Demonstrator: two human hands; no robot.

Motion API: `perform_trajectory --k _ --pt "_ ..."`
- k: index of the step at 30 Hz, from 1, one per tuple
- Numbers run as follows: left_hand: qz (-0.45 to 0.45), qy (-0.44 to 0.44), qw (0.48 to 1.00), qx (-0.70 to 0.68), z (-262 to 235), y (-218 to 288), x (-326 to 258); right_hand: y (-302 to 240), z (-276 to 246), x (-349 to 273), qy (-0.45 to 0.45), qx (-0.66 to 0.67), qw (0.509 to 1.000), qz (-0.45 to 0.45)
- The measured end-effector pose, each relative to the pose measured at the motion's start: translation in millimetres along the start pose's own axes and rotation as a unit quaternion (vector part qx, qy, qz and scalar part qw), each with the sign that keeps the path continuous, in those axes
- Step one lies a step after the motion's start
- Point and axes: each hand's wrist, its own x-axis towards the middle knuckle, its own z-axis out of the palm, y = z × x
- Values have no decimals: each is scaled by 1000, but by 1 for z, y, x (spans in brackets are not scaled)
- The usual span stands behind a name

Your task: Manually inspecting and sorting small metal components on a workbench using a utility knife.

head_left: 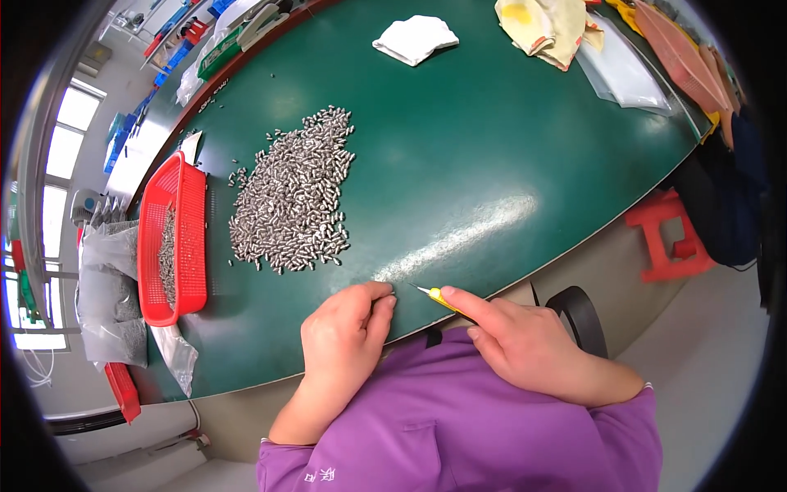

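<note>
My left hand [343, 334] is at the table's near edge, thumb and forefinger pinched together. Whatever lies between those fingertips is too small to make out. In my right hand [533, 344] is a slim yellow tool with a thin pointed tip [438, 297], my forefinger stretched along it. Its tip points left toward the pinched fingers, with a small gap between. Beyond my left hand a broad heap of small, shiny, barrel-shaped metal parts [291, 197] spreads over the green table [459, 156].
To the left stands a red plastic basket [193, 246] with more small parts inside, beside filled clear bags [115, 287]. A folded white cloth [416, 39], a yellowish cloth [541, 29] and clear plastic sheets [627, 74] lie far off. A red stool [668, 238] stands at right.
</note>
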Motion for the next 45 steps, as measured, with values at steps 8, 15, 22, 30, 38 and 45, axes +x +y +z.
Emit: perform_trajectory --k 8,15,22,30,38,45 --pt "-66 -23 997 -39 3 0 1 -5 5 5 -15 -31 999 -26" --pt "-96 -20 994 -55 2 -1 0 -7 7 8 -12 -33 999 -34" --pt "-106 -45 991 -74 -2 -4 2 -10 -3 17 -46 28 998 -39" --pt "-113 -65 988 -85 -4 -3 4 -20 -11 18 -81 -89 991 -51" --pt "-183 -35 941 -283 -11 -16 2 -11 -27 16 66 -77 995 -1" --pt "-216 -144 702 -663 -43 -41 35 43 -52 68 198 -246 949 -22"
